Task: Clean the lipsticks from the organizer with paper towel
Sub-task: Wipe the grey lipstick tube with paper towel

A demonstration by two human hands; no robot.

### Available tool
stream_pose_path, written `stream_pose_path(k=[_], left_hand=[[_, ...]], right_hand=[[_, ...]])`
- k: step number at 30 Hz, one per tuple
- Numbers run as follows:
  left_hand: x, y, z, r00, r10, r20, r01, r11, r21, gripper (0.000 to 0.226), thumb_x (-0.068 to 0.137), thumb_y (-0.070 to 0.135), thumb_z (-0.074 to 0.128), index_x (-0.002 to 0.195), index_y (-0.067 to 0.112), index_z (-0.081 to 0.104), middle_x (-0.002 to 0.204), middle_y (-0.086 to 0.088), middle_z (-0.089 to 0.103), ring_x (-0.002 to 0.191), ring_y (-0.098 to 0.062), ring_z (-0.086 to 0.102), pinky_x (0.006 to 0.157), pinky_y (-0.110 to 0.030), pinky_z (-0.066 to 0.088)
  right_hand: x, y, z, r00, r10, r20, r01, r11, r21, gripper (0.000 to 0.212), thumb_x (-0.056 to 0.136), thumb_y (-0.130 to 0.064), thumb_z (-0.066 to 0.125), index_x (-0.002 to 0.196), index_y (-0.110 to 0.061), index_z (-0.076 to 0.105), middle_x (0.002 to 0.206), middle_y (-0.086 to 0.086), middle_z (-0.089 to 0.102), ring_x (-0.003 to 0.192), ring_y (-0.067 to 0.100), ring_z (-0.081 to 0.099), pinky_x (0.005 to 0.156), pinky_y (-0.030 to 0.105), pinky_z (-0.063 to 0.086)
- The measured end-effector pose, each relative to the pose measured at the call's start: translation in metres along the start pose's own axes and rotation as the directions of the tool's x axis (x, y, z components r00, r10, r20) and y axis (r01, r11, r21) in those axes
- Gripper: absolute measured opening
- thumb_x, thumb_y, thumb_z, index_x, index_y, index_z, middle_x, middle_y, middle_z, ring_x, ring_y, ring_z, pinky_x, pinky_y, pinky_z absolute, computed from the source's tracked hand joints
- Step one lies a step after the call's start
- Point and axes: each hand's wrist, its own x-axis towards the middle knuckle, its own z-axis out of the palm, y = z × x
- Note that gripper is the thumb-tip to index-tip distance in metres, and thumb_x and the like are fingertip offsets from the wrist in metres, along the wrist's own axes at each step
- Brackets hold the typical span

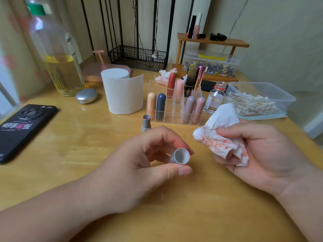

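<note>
Grey plastic sits pinched between the thumb and fingertips of the left hand (139,165): a lipstick cap (180,155), its open mouth tilted up and toward the right hand (262,154), which clutches a red-smeared wad of paper towel (222,135) just beside it. Since the mouth faces the towel, the right hand looks best placed to wipe inside. The uncapped lipstick (146,123) stands upright on the counter (87,145) just beyond the left hand, before the clear organizer (174,117) holding the other lipsticks (160,106).
</note>
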Motion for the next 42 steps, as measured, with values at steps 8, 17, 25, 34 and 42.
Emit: stream_pose_path(k=[8, 17, 25, 34, 42], left_hand=[[0.001, 0.001, -0.003, 0.999, 0.034, -0.043, -0.023, 0.975, 0.222, 0.027, 0.073, 0.039, 0.082, 0.096, 0.027, 0.076, 0.087, 0.007, 0.068, 0.075, -0.014, 0.062, 0.070, -0.025, 0.050], [-0.002, 0.000, -0.001, 0.982, -0.187, -0.002, 0.124, 0.646, 0.753, 0.018, 0.084, 0.044, 0.066, 0.099, 0.036, 0.060, 0.091, 0.019, 0.057, 0.087, 0.000, 0.051, 0.077, -0.019, 0.046], [-0.001, 0.001, 0.001, 0.980, -0.198, -0.021, 0.142, 0.619, 0.773, 0.027, 0.084, 0.055, 0.064, 0.104, 0.039, 0.056, 0.091, 0.017, 0.057, 0.086, -0.005, 0.052, 0.077, -0.024, 0.047], [0.005, 0.022, -0.023, 0.977, -0.166, -0.131, 0.211, 0.810, 0.547, 0.040, 0.070, 0.065, 0.076, 0.082, 0.028, 0.065, 0.058, 0.013, 0.053, 0.050, 0.000, 0.046, 0.048, -0.013, 0.036], [0.026, -0.005, -0.071, 0.848, -0.126, -0.515, 0.317, 0.898, 0.304, 0.037, 0.057, 0.035, 0.063, 0.093, 0.027, 0.064, 0.087, 0.008, 0.066, 0.073, -0.017, 0.058, 0.071, -0.032, 0.048]], right_hand=[[0.000, 0.001, 0.002, 0.995, -0.073, -0.073, 0.070, 0.997, -0.037, 0.025, 0.075, 0.009, 0.050, 0.075, -0.005, 0.070, 0.078, 0.013, 0.067, 0.059, 0.018, 0.068, 0.037, 0.022, 0.043], [0.003, 0.009, 0.001, 0.985, -0.132, -0.108, 0.111, 0.978, -0.179, 0.026, 0.069, 0.003, 0.058, 0.093, 0.000, 0.069, 0.087, 0.021, 0.072, 0.077, 0.028, 0.072, 0.057, 0.029, 0.055], [0.003, 0.012, 0.002, 0.986, -0.139, -0.095, 0.121, 0.977, -0.173, 0.030, 0.070, 0.003, 0.058, 0.098, 0.001, 0.068, 0.086, 0.020, 0.071, 0.077, 0.028, 0.071, 0.056, 0.027, 0.056], [0.004, 0.011, -0.002, 0.978, -0.163, -0.129, 0.141, 0.976, -0.166, 0.027, 0.069, 0.002, 0.059, 0.094, 0.001, 0.070, 0.093, 0.025, 0.072, 0.085, 0.033, 0.072, 0.063, 0.032, 0.056], [0.003, 0.012, -0.003, 0.963, -0.238, -0.124, 0.231, 0.971, -0.063, 0.041, 0.067, 0.006, 0.057, 0.108, 0.008, 0.063, 0.105, 0.027, 0.071, 0.100, 0.036, 0.071, 0.079, 0.036, 0.059]])
